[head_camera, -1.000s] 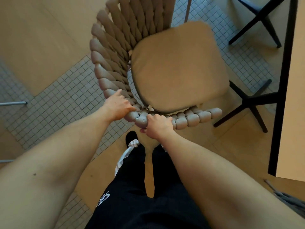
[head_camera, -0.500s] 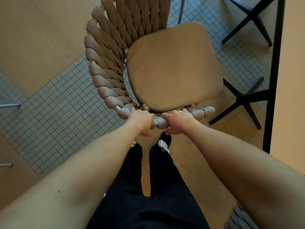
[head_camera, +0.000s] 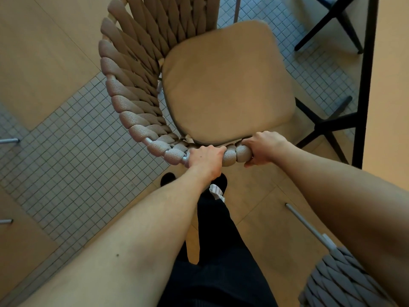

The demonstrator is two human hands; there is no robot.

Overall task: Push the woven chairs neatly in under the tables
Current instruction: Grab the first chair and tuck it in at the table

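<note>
We grip the woven chair (head_camera: 141,89) by its top rail in the middle of the frame, our left hand (head_camera: 204,156) curled over the rope wrapping and our right hand (head_camera: 264,147) clenched round the rail's end just beside it. Its tan cushion (head_camera: 228,85) fills the upper middle. The table (head_camera: 389,85), with its black edge, runs down the right side, its black base (head_camera: 327,127) on the floor beside the chair. A grey woven chair (head_camera: 338,282) sits at lower right.

Woven chair (head_camera: 132,89) back cut off at top edge, fingertips hidden — curled under rim
</note>
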